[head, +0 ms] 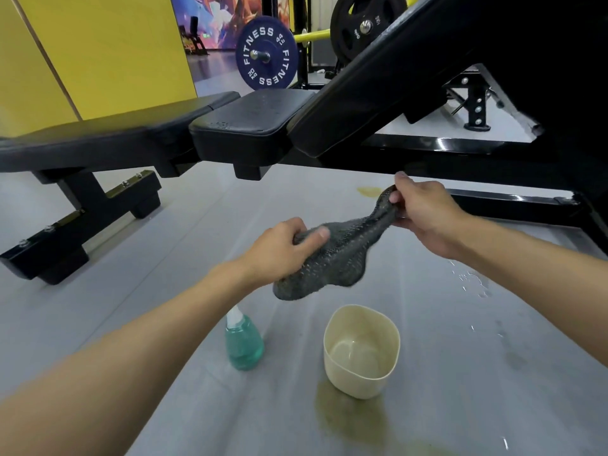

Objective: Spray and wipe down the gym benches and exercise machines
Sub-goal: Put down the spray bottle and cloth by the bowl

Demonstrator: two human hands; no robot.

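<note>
- The cloth (339, 255) hangs in the air between both hands, above the grey floor (164, 258), its long axis slanting from lower left to upper right.
- It is dark grey, knobbly, twisted narrow at the upper end, and possibly damp.
- The left hand (283, 248) grips the lower end, fingers curled around it.
- The right hand (424, 215) pinches the twisted upper end.
- Below stand a teal spray bottle (244, 343) and a cream bowl (361, 350); black bench pads (250, 123) lie beyond.

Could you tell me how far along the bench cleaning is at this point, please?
Seemingly done: the seat pad looks speckled with spray. In hand: the left hand and right hand grip the cloth above the bowl, the bottle standing aside. Left: wiping that pad and the flat bench.
</note>
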